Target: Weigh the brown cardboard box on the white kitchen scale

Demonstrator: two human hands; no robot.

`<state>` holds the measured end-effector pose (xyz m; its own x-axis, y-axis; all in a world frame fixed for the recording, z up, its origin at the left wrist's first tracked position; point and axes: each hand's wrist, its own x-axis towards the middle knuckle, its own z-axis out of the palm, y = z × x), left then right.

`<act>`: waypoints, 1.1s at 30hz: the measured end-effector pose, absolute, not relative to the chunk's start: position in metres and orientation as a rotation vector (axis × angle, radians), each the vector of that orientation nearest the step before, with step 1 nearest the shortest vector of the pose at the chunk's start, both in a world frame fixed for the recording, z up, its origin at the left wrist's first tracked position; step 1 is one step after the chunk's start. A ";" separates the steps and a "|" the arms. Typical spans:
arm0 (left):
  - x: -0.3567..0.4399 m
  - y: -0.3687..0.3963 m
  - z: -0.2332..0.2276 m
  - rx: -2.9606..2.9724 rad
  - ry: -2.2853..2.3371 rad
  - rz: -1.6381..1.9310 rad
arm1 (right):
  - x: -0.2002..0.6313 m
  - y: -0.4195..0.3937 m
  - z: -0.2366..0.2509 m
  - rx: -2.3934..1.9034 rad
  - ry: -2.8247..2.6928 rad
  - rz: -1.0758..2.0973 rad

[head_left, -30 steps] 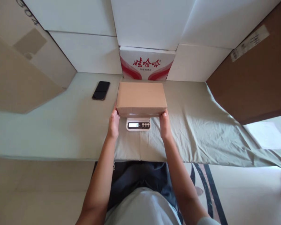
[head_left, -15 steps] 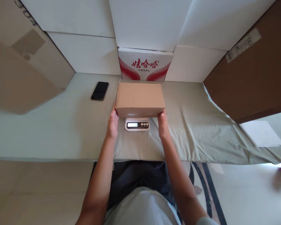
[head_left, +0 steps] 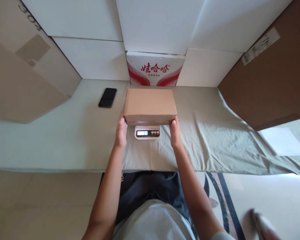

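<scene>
**Both hands steadying a carton on a small scale**

Nearest the camera sat the person's lap: grey shirt, dark shorts, w/ both bare forearms reaching fwd over the table edge. The table (head_left: 52,140) was covered by a pale green cloth, smooth on the left, wrinkled on the right.

The left hand (head_left: 121,132) lay against the near-left bottom corner of the cardboard box (head_left: 150,105); the right hand (head_left: 175,134) matched it at the near-right corner. Fingers were loosely curled, tips touching the box's lower edge. Neither hand looked wrapped around it, more a light two-sided brace than a clamp; how far the fingers went under couldn't be told.

Between the hands, the digital kitchen scale (head_left: 147,132) showed its lit display and buttons just clear of the box's front face. The box sat closed and level on the scale's platform, overhanging it on all visible sides.

Judgement: for a clean reading the hands should come fully off, w/ the box centred so no overhang rests on the cloth, and the display kept uncovered.

Farther back-left, a black smartphone (head_left: 107,97) lay flat, well apart from the box. Behind the box stood a red-and-white printed carton (head_left: 155,69), flanked by white panels, w/ big brown cartons at both sides.
</scene>
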<state>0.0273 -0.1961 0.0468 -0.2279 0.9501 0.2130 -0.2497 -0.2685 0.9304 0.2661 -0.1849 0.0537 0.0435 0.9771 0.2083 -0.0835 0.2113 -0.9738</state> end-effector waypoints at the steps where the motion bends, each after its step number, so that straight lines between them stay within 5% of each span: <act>1: 0.027 -0.196 0.047 1.068 1.003 1.657 | 0.266 -0.185 0.054 -1.005 -1.212 1.071; 33: 0.009 -0.134 0.018 0.984 0.956 1.761 | 0.275 -0.111 0.025 -0.877 -0.932 1.111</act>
